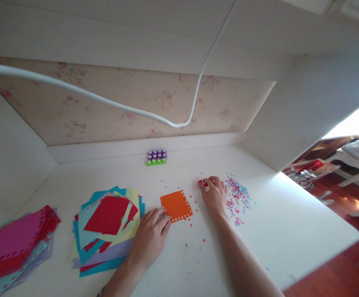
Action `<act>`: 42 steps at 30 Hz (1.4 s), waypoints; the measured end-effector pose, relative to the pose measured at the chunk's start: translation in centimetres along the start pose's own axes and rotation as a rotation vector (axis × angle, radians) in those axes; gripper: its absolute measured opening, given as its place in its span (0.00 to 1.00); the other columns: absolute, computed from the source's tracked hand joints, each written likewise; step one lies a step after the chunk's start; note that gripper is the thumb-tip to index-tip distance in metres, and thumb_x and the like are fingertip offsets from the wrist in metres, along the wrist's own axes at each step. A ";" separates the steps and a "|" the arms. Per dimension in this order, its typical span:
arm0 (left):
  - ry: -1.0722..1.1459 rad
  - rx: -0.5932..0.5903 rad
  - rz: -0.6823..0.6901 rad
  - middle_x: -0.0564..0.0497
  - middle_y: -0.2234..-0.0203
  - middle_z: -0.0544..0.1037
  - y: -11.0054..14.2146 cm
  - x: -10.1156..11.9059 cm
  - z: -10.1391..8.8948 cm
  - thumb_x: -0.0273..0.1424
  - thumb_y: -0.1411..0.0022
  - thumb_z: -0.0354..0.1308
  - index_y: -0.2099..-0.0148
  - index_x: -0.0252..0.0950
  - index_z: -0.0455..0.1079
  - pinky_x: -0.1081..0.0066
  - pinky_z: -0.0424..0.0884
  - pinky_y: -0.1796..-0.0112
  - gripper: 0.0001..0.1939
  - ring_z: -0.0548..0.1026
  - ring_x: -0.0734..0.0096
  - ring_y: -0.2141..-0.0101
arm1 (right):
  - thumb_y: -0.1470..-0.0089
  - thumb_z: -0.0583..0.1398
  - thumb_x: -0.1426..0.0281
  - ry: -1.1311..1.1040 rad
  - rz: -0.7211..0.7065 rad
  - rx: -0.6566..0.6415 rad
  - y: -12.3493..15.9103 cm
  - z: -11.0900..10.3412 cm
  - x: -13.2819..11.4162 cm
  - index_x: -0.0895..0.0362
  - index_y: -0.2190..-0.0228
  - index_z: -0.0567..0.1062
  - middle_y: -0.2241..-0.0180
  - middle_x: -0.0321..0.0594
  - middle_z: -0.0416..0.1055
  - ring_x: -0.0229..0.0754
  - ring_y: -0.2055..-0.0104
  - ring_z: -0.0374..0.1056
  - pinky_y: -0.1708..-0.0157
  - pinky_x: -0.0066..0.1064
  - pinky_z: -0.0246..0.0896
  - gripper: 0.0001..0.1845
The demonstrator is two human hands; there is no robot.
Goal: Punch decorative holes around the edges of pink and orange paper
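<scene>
My left hand (153,231) has its thumb and fingers closed at the lower left corner of a square orange paper sheet (175,205) on the white tabletop. Small punched holes run along the sheet's right and lower edges. My right hand (214,196) is wrapped round a small red craft punch (203,182), to the right of the sheet and apart from it; the palm hides most of the punch. Tiny orange cut-outs (191,225) lie scattered between the two hands and below the sheet.
Loose coloured sheets (108,214) lie stacked left of my left hand, and sheets with punched edges (15,243) at the far left. Purple and green punches (156,156) stand near the back wall. A confetti heap (238,196) lies right. A white cable (130,108) hangs in front.
</scene>
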State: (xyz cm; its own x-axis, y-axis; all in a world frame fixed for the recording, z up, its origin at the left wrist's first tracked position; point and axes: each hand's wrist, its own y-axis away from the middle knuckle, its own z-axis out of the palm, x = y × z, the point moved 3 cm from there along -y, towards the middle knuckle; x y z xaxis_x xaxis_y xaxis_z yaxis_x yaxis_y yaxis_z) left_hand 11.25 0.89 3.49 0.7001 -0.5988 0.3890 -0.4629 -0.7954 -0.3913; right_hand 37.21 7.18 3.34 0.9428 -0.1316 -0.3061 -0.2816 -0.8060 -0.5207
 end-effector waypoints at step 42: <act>-0.190 -0.236 -0.200 0.46 0.59 0.72 -7.5 -9.1 -3.4 0.33 0.34 0.53 0.54 0.36 0.74 0.66 0.70 0.55 0.12 0.77 0.62 0.60 | 0.44 0.61 0.70 -0.552 -0.285 -0.491 4.1 -0.7 -6.1 0.54 0.58 0.79 0.48 0.45 0.73 0.48 0.45 0.67 0.42 0.43 0.59 0.12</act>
State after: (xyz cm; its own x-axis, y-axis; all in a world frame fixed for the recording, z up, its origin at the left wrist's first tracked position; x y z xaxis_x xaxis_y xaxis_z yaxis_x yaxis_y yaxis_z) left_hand 6.50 12.01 5.74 0.8680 -0.4184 0.2674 -0.4035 -0.9082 -0.1113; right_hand 30.44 4.30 3.61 0.7058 0.3202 -0.6319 0.1897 -0.9449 -0.2668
